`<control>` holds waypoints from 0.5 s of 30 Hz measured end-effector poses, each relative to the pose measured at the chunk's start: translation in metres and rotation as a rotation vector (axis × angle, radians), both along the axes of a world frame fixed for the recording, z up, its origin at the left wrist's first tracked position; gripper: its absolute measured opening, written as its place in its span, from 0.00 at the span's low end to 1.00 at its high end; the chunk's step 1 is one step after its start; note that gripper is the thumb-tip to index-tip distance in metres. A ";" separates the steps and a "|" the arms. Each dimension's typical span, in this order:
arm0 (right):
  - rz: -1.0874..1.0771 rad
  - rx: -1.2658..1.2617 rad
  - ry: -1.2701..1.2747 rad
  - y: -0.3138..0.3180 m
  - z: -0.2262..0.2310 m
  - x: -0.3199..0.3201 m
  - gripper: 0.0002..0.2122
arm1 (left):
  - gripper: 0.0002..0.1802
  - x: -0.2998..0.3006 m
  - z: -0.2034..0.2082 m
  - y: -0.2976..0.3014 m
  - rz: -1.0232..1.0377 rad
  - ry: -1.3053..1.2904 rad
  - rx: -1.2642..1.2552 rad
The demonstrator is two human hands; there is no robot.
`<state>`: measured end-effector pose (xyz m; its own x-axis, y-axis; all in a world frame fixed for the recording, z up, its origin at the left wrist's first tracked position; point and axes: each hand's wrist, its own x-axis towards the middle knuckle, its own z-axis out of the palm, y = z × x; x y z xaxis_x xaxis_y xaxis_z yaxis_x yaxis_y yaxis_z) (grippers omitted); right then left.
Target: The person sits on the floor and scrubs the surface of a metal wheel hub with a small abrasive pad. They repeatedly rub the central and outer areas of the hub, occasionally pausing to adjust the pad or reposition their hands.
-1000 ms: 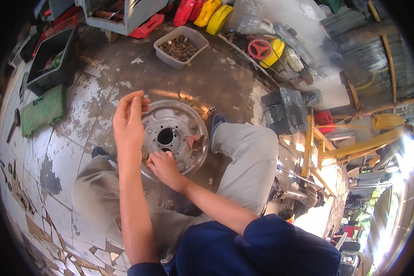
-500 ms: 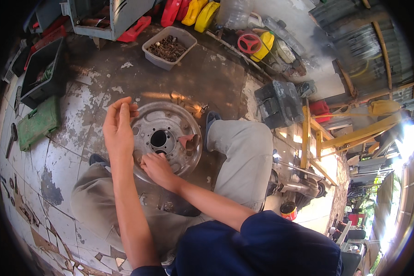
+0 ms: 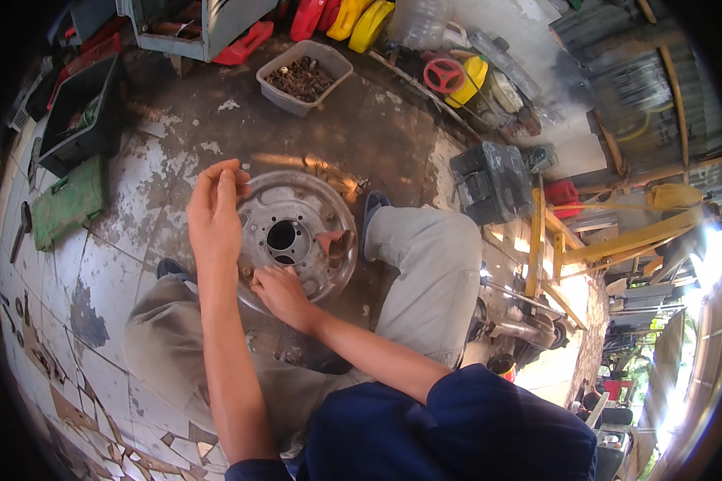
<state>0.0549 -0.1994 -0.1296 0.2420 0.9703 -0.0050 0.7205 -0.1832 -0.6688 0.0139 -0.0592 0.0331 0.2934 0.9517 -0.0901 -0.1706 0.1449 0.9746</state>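
Between the knees, on dark floor (image 3: 385,152): a round metal wheel (image 3: 285,209), face toward the viewer.
Wheel, colour: dull grey, worn, rust-brown tinges and scuffs over the dished face; raised outer lip running around it.
Wheel, centre: one large round hole (image 3: 281,235), dark inside, ringed by small bolt holes in a paler plate; a smaller dark opening just below.
Brown piece: reddish-brown, funnel-shaped part (image 3: 326,238) on the wheel's right side; whether loose or fixed, cannot tell.
Left hand (image 3: 215,210): raised at the upper-left lip, overlapping it in view; fingers bent and close together, contact and any pinch cannot be told.
Right hand (image 3: 281,293): low over the wheel's lower-left face, fingers curled inward; what the tips pinch, if anything, is hidden.
Since half a second back: left fingers a little more bent; right hand nearly where it was on the wheel; brown piece unmoved.
View: tilted slightly, so the red can (image 3: 503,368) by the sleeve (image 3: 473,401) now shows less.
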 end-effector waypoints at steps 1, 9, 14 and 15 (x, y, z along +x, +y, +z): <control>0.006 -0.001 -0.005 0.002 -0.001 0.001 0.05 | 0.12 0.000 0.000 0.000 0.003 0.010 0.004; -0.008 0.028 -0.027 0.000 -0.001 0.000 0.05 | 0.12 0.002 0.001 -0.001 0.002 -0.006 0.021; 0.004 0.038 -0.014 0.007 0.001 0.001 0.05 | 0.13 0.000 -0.004 0.000 -0.019 0.022 0.030; -0.001 0.034 -0.006 0.009 0.001 0.001 0.05 | 0.13 0.001 -0.003 0.000 -0.023 0.031 0.030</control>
